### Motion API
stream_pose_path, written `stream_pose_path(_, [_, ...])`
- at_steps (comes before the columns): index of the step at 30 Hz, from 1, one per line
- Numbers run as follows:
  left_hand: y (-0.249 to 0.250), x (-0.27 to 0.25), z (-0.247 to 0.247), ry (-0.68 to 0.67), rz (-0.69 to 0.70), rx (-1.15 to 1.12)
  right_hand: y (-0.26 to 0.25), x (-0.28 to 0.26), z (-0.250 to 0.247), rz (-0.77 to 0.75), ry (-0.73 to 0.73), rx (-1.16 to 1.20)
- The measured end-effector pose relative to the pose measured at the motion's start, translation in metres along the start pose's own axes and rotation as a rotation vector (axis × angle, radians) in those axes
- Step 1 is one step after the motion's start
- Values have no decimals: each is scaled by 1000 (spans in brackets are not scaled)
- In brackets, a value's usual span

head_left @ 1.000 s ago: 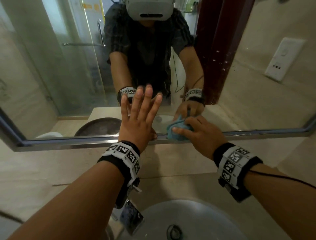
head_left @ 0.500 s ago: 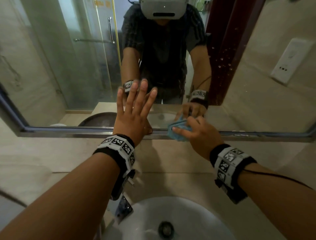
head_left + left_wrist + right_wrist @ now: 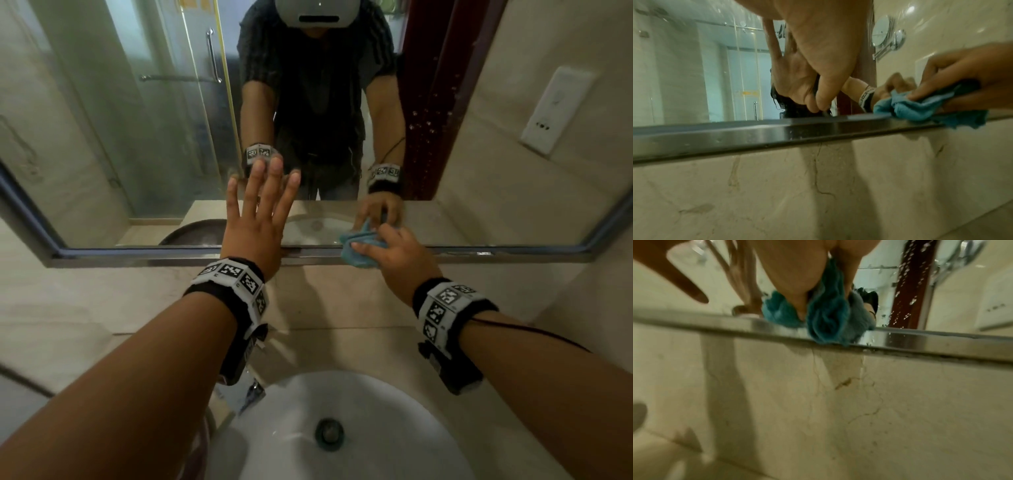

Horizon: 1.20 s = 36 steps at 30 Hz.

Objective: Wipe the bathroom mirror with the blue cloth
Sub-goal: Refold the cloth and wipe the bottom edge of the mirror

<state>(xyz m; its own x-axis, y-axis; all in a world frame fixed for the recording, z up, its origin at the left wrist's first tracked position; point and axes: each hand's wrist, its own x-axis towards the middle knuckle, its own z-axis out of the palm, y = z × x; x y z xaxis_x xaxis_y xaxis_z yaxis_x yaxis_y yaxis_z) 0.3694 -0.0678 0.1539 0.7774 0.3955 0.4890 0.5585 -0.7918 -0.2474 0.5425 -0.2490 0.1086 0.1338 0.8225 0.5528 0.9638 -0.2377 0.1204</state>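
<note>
A wide bathroom mirror [image 3: 144, 137] in a metal frame [image 3: 171, 255] hangs on the wall above the basin. My left hand [image 3: 255, 222] lies flat against the glass with straight, spread fingers, thumb down at the frame. My right hand [image 3: 390, 255] grips a bunched blue cloth [image 3: 358, 248] and presses it against the mirror's bottom edge, just right of the left hand. The left wrist view has the blue cloth [image 3: 920, 110] lying over the frame [image 3: 756, 134]. From the right wrist, the cloth [image 3: 826, 318] bulges out between thumb and fingers.
A white basin [image 3: 342, 428] with a drain [image 3: 329, 433] sits below my arms, a tap [image 3: 251, 394] at its left rim. Beige marble wall [image 3: 102, 301] runs under the mirror. A white wall socket plate [image 3: 555, 109] is at the upper right.
My right hand has slid the cloth a little to the right along the mirror's lower edge. The left hand stays flat on the glass. My head has shifted, moving the view.
</note>
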Motion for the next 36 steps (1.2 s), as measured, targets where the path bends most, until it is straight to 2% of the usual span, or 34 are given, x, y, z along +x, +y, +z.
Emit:
stream_pose_path(4, [3,-12,-40,-252,32,-224,-12,3,-42,261,-91,374])
stream_pose_path(6, [13,-22,-61,-332,69,-340,-20,4,-71,355,-133,499])
stream_pose_path(10, [31,-36,-93,-325,160,-597,-37,1,-122,358,-155,637])
stream_pose_path(14, [46,-44,-122,-347,110,-1031,-45,-17,-153,405,-150,873])
stream_pose_path(17, [50,-45,-132,-382,86,-1133,-48,-26,-164,419,-158,946])
stream_pose_path(21, [48,-48,-143,-439,4,-1205,-49,-32,-177,482,-108,880])
stream_pose_path(27, [39,-58,-149,-445,-61,-1190,-50,-42,-190,452,-107,812])
stream_pose_path(31, [34,-63,-153,-447,-82,-1176,-46,-44,-194,439,-26,602])
stream_pose_path(36, [17,-69,-149,-392,-129,-1103,-41,-49,-206,498,-110,567])
